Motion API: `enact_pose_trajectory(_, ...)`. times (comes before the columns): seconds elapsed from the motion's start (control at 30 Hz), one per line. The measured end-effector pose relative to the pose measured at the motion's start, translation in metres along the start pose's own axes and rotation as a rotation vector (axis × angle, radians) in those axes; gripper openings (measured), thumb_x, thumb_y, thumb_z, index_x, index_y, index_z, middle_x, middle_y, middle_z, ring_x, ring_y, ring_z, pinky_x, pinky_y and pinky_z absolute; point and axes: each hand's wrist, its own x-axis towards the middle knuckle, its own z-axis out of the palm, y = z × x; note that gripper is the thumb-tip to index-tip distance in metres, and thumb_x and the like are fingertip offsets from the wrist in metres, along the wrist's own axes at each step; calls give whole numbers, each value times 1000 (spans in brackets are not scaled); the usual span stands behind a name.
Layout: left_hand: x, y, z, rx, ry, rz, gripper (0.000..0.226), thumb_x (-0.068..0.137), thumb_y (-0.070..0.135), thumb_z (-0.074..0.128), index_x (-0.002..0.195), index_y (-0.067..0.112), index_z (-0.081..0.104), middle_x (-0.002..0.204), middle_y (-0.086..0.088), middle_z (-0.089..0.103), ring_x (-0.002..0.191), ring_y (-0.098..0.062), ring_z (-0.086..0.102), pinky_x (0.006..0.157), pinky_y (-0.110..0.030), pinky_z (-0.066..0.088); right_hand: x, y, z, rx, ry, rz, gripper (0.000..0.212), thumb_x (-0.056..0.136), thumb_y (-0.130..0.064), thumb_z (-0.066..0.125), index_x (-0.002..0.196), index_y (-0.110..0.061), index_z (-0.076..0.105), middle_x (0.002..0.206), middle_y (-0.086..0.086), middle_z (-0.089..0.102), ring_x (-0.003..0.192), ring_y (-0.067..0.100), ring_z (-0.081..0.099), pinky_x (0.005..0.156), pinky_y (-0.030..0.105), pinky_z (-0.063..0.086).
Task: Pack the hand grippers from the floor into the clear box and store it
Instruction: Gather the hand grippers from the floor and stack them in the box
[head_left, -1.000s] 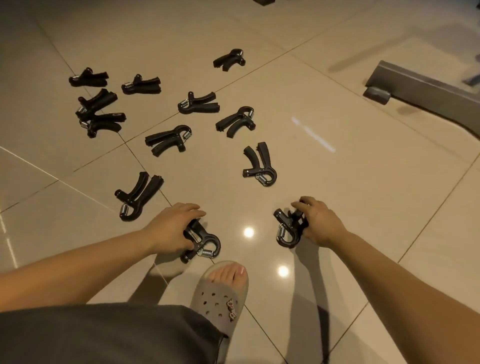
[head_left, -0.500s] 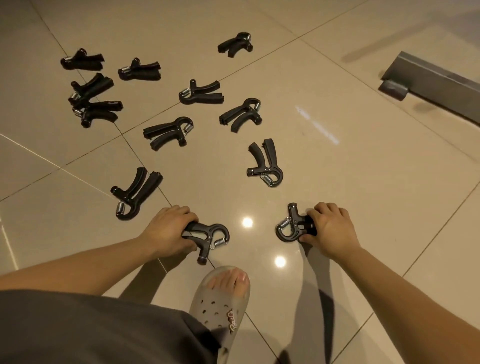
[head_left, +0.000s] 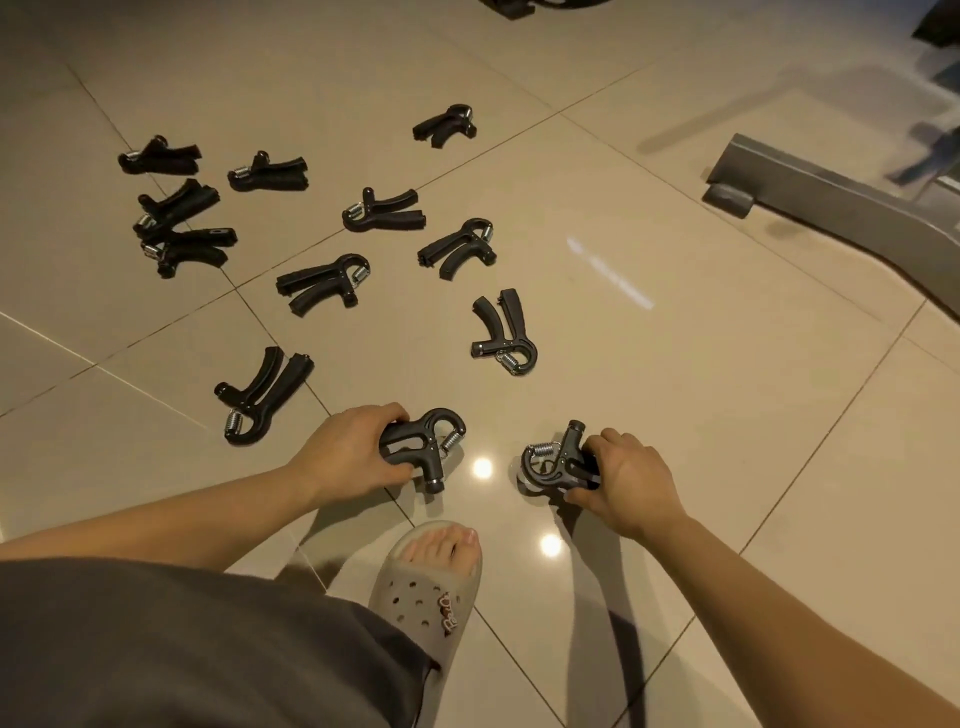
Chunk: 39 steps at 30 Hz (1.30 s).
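Note:
Several black hand grippers with steel springs lie scattered on the beige tiled floor (head_left: 675, 395). My left hand (head_left: 348, 452) grips the handles of one hand gripper (head_left: 423, 447), its spring end pointing right. My right hand (head_left: 623, 483) grips another hand gripper (head_left: 558, 462), spring end pointing left, just above the floor. Close by lie one hand gripper (head_left: 501, 332) straight ahead and another hand gripper (head_left: 262, 395) to the left. The clear box is not in view.
My foot in a grey perforated sandal (head_left: 426, 597) stands just below my hands. A grey metal equipment base (head_left: 841, 208) runs along the right. More hand grippers (head_left: 176, 228) cluster at the far left. Dark objects sit at the top edge.
Both hands have closed round their hand grippers and lifted them slightly off the floor, turning them so the spring ends face each other. The camera has shifted a little.

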Motion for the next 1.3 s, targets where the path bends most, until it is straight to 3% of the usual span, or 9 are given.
enact_pose_trajectory(0.27,-43,87,-73,60,92,155,58,71,55,83,117,29,60,100,9,66,88,-14,63,79,-36,55,-76,-9,-94,83,254,28,42,78,-52,75,104,-22,60,97,-3,64,90,23,57,75,36,43)
enact_pose_trajectory(0.43,-98,149,-130,38,140,252,55,73,48,85,115,34,53,98,11,67,53,-8,65,56,-32,60,-153,-18,-151,84,368,17,44,75,-52,77,106,-24,60,100,-5,65,92,21,58,83,39,47)
enact_pose_trajectory(0.6,-159,214,-159,-18,165,392,56,74,39,88,118,31,54,105,9,68,70,-10,70,59,-31,62,-248,-19,-196,115,449,3,47,77,-50,80,112,-25,61,106,-6,66,95,17,59,88,41,50)
enact_pose_trajectory(0.77,-221,280,-159,-14,133,515,53,76,34,87,118,29,55,103,10,65,83,-3,65,67,-17,51,-350,-7,-224,118,466,15,55,76,-47,83,119,-22,61,113,-3,65,101,17,59,91,40,53)
enact_pose_trajectory(0.9,-273,332,-148,-1,131,592,54,74,36,88,117,32,56,106,8,66,97,-13,67,85,-30,57,-436,9,-229,99,493,54,51,76,-43,83,117,-22,61,114,-2,66,102,16,60,92,39,54)
enact_pose_trajectory(1.07,-333,382,-128,-1,149,664,54,72,38,89,115,32,57,101,9,69,84,-27,74,74,-49,62,-532,20,-228,82,524,110,53,76,-41,84,118,-20,62,116,-1,67,106,18,62,94,38,54)
enact_pose_trajectory(1.23,-383,414,-95,-69,145,737,51,71,34,90,112,28,61,100,7,70,81,-25,73,67,-48,63,-613,22,-220,67,534,181,53,77,-39,84,121,-19,62,119,-1,66,107,17,61,94,32,52)
enact_pose_trajectory(1.3,-398,423,-78,-94,135,756,51,73,31,90,115,24,62,103,4,70,79,-22,72,60,-41,63,-641,22,-214,52,510,193,50,78,-37,84,120,-19,62,119,-2,65,107,16,61,94,30,51)
